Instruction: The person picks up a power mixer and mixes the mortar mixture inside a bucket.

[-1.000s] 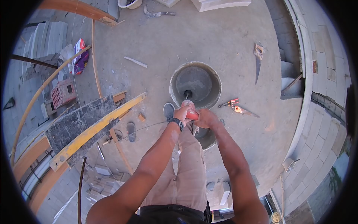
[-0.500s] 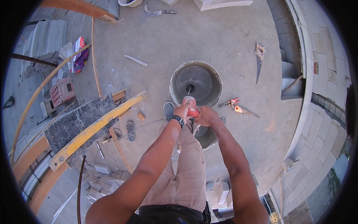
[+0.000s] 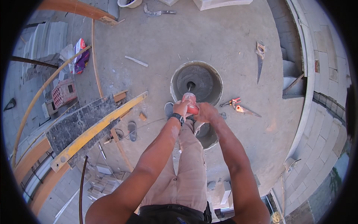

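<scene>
Between my two hands is a red power mixer (image 3: pixel 191 103), its shaft reaching down into a round bucket (image 3: pixel 173 86) of grey wet mix. My left hand (image 3: pixel 180 109) is wrapped round the tool's left side, with a dark watch (image 3: pixel 178 118) on that wrist. On the right side, my right hand (image 3: pixel 206 112) grips the same tool. The shaft's lower end is hidden in a dark hollow in the mix (image 3: pixel 203 80). A second bucket (image 3: pixel 207 137) stands nearer my legs, partly covered by my right arm.
Right of the bucket lie red-handled pliers (image 3: pixel 235 101) and a saw blade (image 3: pixel 249 111); another handsaw (image 3: pixel 260 61) lies farther up. At left are a yellow level (image 3: pixel 100 128), a dark board (image 3: pixel 71 130) and a pink crate (image 3: pixel 63 92). A hammer (image 3: pixel 158 12) lies at the top.
The mixer and both hands have shifted slightly up relative to the bucket. The shaft stays in the mix, and both hands keep their hold.
</scene>
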